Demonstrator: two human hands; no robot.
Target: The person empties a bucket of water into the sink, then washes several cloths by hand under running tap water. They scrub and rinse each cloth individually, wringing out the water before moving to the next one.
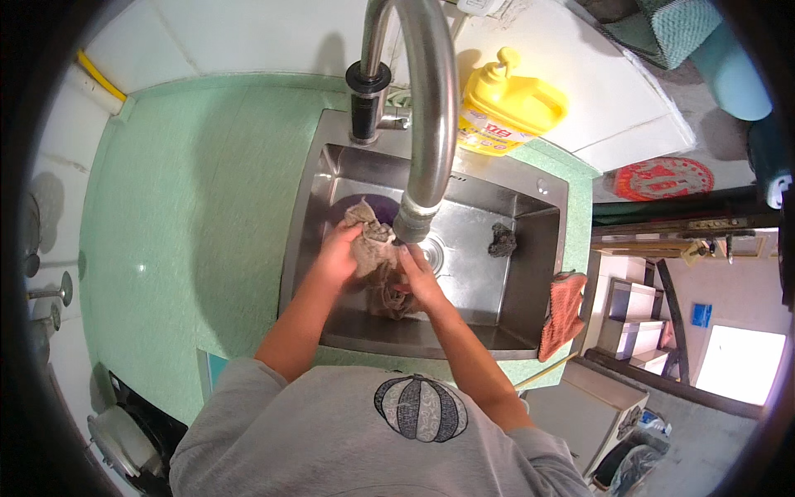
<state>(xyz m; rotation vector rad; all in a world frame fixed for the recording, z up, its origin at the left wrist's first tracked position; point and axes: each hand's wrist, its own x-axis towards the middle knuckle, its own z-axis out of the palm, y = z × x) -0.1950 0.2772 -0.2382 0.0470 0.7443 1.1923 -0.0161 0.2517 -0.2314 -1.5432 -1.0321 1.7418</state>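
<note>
A crumpled, wet-looking brownish cloth (pixel 372 251) is held over the left part of a stainless steel sink (pixel 472 304). My left hand (pixel 340 256) grips it from the left. At its right side my right hand (pixel 422 278) also grips it, fingertips just below the faucet spout (pixel 415 220). The cloth's lower folds hang down between my wrists. Behind it a purple round object (pixel 386 207), partly covered by the cloth, lies in the basin. The drain (pixel 433 253) shows beyond my right fingers. Whether water is running cannot be told.
A dark scouring pad (pixel 502 240) lies at the basin's right. A yellow detergent bottle (pixel 506 115) stands behind the sink. An orange cloth (pixel 562 317) drapes over the right rim. Green countertop (pixel 155 217) extends left; a lidded pot (pixel 124 441) sits at lower left.
</note>
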